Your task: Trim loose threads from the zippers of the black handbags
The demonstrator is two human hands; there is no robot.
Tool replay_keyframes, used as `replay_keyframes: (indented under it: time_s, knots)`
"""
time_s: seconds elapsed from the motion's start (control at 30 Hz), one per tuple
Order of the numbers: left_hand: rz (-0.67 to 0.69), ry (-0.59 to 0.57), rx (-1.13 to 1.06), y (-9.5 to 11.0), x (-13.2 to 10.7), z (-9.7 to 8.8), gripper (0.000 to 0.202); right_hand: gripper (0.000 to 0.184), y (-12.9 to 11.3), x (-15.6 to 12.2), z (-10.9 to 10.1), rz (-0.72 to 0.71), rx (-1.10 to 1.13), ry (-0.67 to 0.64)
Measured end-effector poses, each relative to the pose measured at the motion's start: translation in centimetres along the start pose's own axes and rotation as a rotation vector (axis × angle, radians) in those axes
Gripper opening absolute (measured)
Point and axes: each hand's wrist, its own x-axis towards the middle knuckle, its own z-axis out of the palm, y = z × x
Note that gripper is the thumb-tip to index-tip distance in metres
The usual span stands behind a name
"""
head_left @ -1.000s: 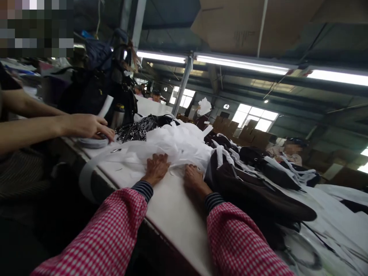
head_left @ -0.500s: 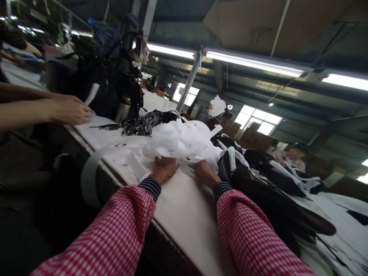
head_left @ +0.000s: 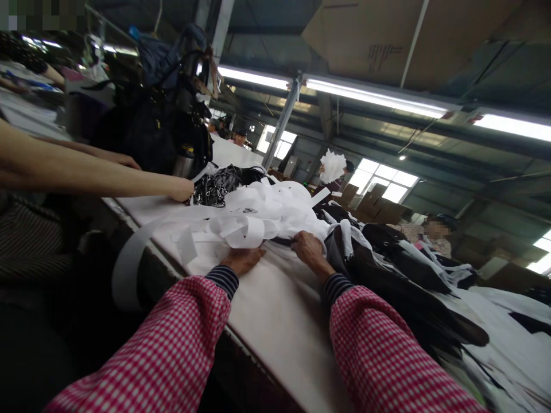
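Observation:
A heap of white fabric strips (head_left: 267,212) lies on the white table (head_left: 275,310). My left hand (head_left: 243,259) lies flat on the table at the near edge of the heap, its fingertips under a curled strip. My right hand (head_left: 307,246) is closed at the heap's right side, its fingers curled on a dark piece beside the white strips; I cannot make out what it grips. Both arms wear red-and-white checked sleeves.
A co-worker's bare arm (head_left: 86,175) reaches from the left to a black patterned bag (head_left: 215,186). A long white strip (head_left: 129,258) hangs over the table's left edge. Dark bags (head_left: 400,287) lie at the right, and a metal flask (head_left: 183,163) stands behind.
My left hand has slid back toward me and flattened. My right hand has shifted right and closed. The co-worker's arm has stretched further right to the patterned bag.

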Motion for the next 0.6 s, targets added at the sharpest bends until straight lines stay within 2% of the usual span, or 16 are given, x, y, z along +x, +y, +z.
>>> replay_keyframes:
  time_s: [0.07,0.13,0.2,0.3,0.37,0.43,0.5,0.6]
  knots:
    - [0.006,-0.023,-0.014,-0.1,0.0,-0.1,0.048,0.025,-0.1,-0.7,-1.3,-0.025,0.043,0.048]
    - [-0.002,-0.032,-0.016,0.0,0.1,-0.5,0.05,0.016,-0.1,-1.4,-2.8,-0.122,0.168,0.093]
    - [-0.019,-0.035,-0.007,0.4,0.2,-1.0,0.048,0.012,0.1,-2.2,-4.5,-0.249,0.442,0.131]
    - [-0.051,-0.021,0.022,1.2,0.5,-2.1,0.048,0.02,-0.2,-3.9,-7.7,-0.377,0.93,0.149]
    - [-0.069,-0.012,0.039,1.7,0.5,-2.7,0.051,0.021,-1.1,-5.4,-10.2,-0.463,1.132,0.168]
    - [-0.078,-0.012,0.046,1.9,0.4,-3.2,0.049,0.022,-2.6,-7.2,-12.7,-0.588,1.218,0.219]
    - [-0.081,-0.018,0.043,2.0,0.3,-3.5,0.045,0.02,-4.2,-8.8,-14.8,-0.703,1.211,0.28]
    - [-0.083,-0.028,0.026,2.3,-0.1,-3.9,0.038,0.014,-5.8,-10.6,-16.0,-0.766,1.105,0.318]
